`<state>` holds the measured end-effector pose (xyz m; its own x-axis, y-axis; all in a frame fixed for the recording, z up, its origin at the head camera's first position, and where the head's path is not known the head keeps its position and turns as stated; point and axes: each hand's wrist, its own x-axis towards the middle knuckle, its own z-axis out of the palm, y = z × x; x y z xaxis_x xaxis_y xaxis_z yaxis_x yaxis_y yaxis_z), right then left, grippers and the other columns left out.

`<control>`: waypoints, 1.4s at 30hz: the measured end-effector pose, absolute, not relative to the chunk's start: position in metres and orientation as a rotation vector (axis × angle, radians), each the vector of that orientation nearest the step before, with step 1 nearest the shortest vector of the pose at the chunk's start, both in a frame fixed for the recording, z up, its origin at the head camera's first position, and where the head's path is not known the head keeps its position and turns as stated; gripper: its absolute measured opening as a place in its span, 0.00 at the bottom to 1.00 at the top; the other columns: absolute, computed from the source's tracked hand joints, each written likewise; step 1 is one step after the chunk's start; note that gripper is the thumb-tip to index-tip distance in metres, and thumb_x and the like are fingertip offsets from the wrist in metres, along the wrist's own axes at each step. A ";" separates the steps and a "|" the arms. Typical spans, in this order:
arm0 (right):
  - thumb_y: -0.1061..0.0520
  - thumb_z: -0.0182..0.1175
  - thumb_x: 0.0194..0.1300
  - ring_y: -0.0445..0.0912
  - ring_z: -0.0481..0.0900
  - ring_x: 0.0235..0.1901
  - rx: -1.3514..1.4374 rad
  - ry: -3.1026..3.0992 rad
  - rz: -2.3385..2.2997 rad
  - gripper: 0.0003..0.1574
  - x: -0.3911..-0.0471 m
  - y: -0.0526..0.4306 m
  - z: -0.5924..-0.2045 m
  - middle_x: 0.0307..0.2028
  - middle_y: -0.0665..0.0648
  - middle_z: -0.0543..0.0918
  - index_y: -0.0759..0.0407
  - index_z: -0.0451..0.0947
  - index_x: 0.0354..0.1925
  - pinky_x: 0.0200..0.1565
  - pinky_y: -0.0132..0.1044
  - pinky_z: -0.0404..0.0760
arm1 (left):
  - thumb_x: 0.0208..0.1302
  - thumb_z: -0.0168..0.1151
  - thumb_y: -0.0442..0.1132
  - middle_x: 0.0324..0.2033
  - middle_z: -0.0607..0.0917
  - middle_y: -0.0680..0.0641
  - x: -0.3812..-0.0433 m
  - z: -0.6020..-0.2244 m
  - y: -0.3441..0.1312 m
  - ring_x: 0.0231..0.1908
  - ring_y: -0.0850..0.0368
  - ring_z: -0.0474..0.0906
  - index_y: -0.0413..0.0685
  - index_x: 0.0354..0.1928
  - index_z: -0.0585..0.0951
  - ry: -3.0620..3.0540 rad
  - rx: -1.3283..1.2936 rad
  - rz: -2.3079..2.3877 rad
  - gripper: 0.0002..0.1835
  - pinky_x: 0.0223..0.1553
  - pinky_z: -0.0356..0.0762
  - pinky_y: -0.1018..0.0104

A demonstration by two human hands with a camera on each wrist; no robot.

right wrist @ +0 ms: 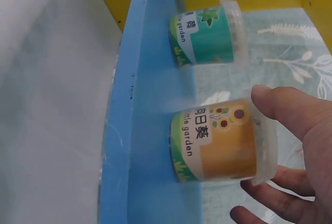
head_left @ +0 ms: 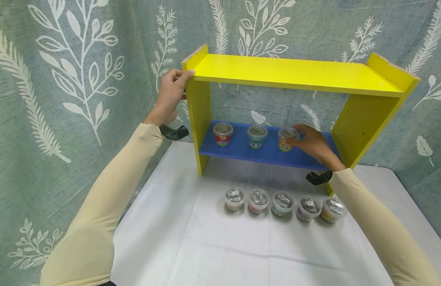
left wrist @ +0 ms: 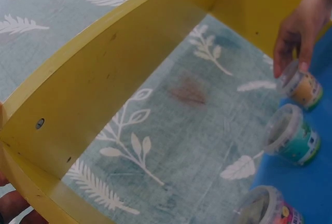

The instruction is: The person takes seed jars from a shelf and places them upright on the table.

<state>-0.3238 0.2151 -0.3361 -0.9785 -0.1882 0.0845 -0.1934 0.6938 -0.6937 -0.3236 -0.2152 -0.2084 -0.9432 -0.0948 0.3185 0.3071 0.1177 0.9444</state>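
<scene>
Head view: the left hand (head_left: pixel 170 94) grips the yellow shelf (head_left: pixel 277 73) by its top left corner; the right hand (head_left: pixel 311 143) pinches the orange cup (head_left: pixel 285 146) toward the right edge of the blue board (head_left: pixel 236 143).

Left wrist view: a teal cup (left wrist: pixel 298 142) stands beside it.

Right wrist view: thumb (right wrist: pixel 288 109) and fingers (right wrist: pixel 280 199) span the cup's rim.

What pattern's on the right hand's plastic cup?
The plastic cup shows sunflowers on orange; best view: right wrist.
</scene>
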 end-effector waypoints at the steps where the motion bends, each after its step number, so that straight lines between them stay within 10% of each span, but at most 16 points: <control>1: 0.33 0.66 0.67 0.63 0.64 0.69 0.323 -2.887 1.192 0.54 -0.324 0.216 -0.337 0.72 0.65 0.66 0.56 0.59 0.78 0.59 0.65 0.71 | 0.71 0.64 0.57 0.44 0.80 0.48 -0.323 -0.208 -0.215 0.44 0.53 0.78 0.51 0.50 0.77 -2.100 -0.207 -1.896 0.19 0.47 0.73 0.58; 42: 0.33 0.67 0.66 0.59 0.69 0.67 0.235 -2.764 1.420 0.54 -0.321 0.218 -0.347 0.72 0.64 0.65 0.56 0.59 0.78 0.59 0.61 0.75 | 0.70 0.64 0.57 0.44 0.80 0.49 -0.327 -0.209 -0.215 0.44 0.52 0.79 0.52 0.49 0.77 -2.098 -0.198 -1.924 0.19 0.48 0.74 0.58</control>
